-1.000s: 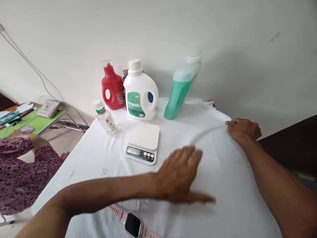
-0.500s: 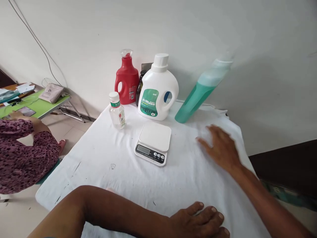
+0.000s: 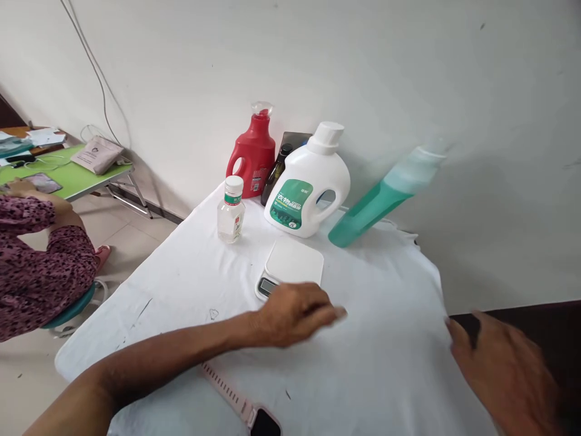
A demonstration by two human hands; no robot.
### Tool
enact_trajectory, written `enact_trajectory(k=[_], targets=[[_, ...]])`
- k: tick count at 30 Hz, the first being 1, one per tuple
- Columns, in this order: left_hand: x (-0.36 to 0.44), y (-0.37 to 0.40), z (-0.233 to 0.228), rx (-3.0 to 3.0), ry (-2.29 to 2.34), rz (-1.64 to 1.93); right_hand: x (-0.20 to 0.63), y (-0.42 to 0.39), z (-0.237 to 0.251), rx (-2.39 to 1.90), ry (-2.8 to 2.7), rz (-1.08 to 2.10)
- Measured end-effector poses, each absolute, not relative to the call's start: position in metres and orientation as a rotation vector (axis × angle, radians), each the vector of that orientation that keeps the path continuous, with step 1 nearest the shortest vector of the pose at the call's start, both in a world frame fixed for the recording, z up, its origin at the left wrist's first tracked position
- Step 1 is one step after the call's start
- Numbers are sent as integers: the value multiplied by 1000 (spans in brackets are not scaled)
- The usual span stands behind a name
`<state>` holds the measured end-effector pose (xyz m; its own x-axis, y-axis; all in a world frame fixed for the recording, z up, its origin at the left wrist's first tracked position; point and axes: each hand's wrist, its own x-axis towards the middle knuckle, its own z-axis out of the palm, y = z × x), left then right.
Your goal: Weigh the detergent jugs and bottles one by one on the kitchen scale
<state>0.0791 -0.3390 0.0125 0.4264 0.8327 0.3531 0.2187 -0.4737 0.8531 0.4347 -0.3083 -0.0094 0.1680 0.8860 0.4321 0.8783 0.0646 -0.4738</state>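
I see a plain white wall (image 3: 318, 54) behind a table covered with a white cloth (image 3: 376, 339). The cloth has some small dark marks near its left edge.

My left hand (image 3: 297, 312) is stretched over the cloth, palm down, with the fingers together and extended to the right. It holds nothing. It covers the front edge of the white kitchen scale (image 3: 294, 265), so the display of the scale is partly hidden behind the knuckles. I cannot tell if the hand touches the scale or only hangs above it.

My right hand (image 3: 502, 369) is at the right edge of the table, blurred, with the fingers spread apart. It seems to lie on the edge of the cloth, but I cannot tell if it grips the cloth. It is well apart from the scale.

Behind the scale stands a white detergent jug (image 3: 308, 188) with a green label. To its left there is a red detergent bottle (image 3: 252, 157), and between them a dark bottle (image 3: 278, 172) is partly seen. A small clear bottle (image 3: 230, 211) with a white cap stands to the left of the scale. A green bottle (image 3: 385, 197) leans strongly against the wall, to the right of the jug.

Near the bottom edge a pink watch (image 3: 247, 412) lies on the cloth, just under my left forearm.

At the far left another person in a patterned sleeve (image 3: 31, 272) sits beside a green folding table (image 3: 79, 178).
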Motion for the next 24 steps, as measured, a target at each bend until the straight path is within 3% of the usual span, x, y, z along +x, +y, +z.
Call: enact_trajectory(k=[5,9,20,24], targets=[[39,-289,-4,1594,1314,1484,283,-263,48,-1496,-1788,167],[17,-262,-30,1434,1441,1482,217,-198,53,-1336,-1600,277],[12,-246,-49,1340,1429,1295,208,-114,53,-1042,-1284,935],[13,-247,-46,1387,1469,1249,203,-111,50,-977,-1182,970]])
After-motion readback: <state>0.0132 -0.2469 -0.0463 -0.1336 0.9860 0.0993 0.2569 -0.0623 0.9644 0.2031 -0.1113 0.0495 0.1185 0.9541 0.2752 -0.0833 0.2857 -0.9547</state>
